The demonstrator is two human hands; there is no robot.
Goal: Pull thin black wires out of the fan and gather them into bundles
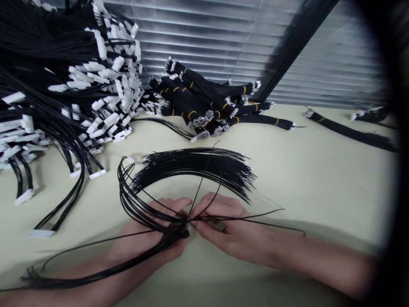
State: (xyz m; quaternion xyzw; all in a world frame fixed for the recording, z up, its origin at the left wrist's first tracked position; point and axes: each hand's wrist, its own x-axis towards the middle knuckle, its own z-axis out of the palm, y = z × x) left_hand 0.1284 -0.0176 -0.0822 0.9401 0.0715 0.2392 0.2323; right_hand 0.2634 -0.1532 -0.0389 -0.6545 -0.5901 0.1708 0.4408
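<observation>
My left hand [159, 232] is closed around a wire harness [140, 204], whose black wires loop up and back on the left and trail down over my forearm. A small white connector [129, 160] shows at the top of the loop. Close against it, my right hand [223, 217] pinches thin black wires [255, 218] between thumb and forefinger, at the spot where the wires come together. Several loose ends stick out upward and to the right. The spot between my fingertips is largely hidden. Just beyond both hands lies a spread bundle of cut black wires [194, 164] with shiny metal tips.
A large heap of black cables with white connectors [108, 85] fills the left. Banded wire bundles [204, 98] are piled at the back, and another bundle [348, 130] lies at right. Window blinds [207, 34] stand behind the pale table [287, 170].
</observation>
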